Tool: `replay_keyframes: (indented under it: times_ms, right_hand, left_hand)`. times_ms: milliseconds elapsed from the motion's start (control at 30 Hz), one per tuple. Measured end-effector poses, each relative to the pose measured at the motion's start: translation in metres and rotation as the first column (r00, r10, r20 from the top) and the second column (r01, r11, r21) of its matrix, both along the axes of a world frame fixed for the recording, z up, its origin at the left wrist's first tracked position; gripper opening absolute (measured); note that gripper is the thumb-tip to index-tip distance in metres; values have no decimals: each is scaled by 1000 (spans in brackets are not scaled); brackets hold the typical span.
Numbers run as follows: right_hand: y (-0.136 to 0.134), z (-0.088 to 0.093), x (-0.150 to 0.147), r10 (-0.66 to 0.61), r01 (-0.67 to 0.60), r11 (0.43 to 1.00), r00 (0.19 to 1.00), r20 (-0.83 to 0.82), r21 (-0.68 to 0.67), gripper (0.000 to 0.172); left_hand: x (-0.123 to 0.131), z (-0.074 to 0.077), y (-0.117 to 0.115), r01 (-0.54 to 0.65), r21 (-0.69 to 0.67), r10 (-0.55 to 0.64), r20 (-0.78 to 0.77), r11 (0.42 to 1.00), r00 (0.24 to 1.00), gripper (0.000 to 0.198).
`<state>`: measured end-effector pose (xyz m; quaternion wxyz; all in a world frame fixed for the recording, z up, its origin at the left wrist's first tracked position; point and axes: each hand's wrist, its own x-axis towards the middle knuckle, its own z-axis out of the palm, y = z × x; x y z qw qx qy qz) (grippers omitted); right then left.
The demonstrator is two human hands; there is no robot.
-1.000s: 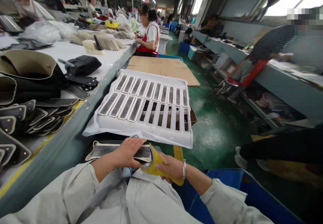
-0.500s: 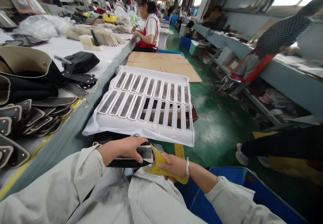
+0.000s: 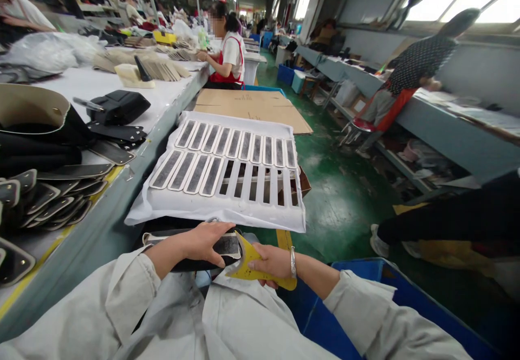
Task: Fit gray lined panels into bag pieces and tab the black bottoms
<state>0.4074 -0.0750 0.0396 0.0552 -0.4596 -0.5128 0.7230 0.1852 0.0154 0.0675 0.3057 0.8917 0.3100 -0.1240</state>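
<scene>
My left hand [image 3: 197,244] grips a black piece over my lap; its thumb and fingers press from both sides on a grey strip with a cream border [image 3: 227,245], which lies along the piece's top. The piece's underside is hidden. My right hand [image 3: 274,261] is closed around a yellow flat scraper [image 3: 246,265], whose wide edge touches or nearly touches the strip's right end. Just beyond my hands lies a white-covered slotted board [image 3: 244,215]. Similar grey strips [image 3: 187,171] fill its far row and the left part of its near row; open slots show at the near right.
Left, a workbench [image 3: 158,127] carries black bag parts [image 3: 57,200] and a black pouch [image 3: 117,105]. Cardboard [image 3: 252,104] lies behind the board. A blue bin [image 3: 357,279] stands at my right. A co-worker in a red apron [image 3: 231,59] sits ahead; another person [image 3: 422,62] leans at the right bench.
The whole view has shifted slightly, so the bench and board appear further left. Both hands keep their grips, and the scraper stays at the strip's right end.
</scene>
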Motion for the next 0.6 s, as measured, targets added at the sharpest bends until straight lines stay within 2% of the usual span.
replay_keyframes:
  times_ms: [100, 267, 400, 600]
  right_hand:
    - [5, 2, 2, 50, -50, 999, 998, 39, 7, 7]
    - [15, 1, 6, 128, -129, 991, 991, -32, -18, 5]
    - [19, -4, 8, 138, -140, 989, 990, -42, -56, 8]
    - [17, -5, 7, 93, -94, 994, 995, -36, -50, 10]
  left_hand:
    - [2, -10, -5, 10, 94, -12, 20, 995, 1000, 90]
    - [7, -24, -18, 18, 278, -27, 28, 960, 999, 88]
    - [4, -35, -29, -62, 425, 17, 109, 903, 994, 83]
    - [2, -39, -36, -112, 499, 5, 211, 859, 978, 81]
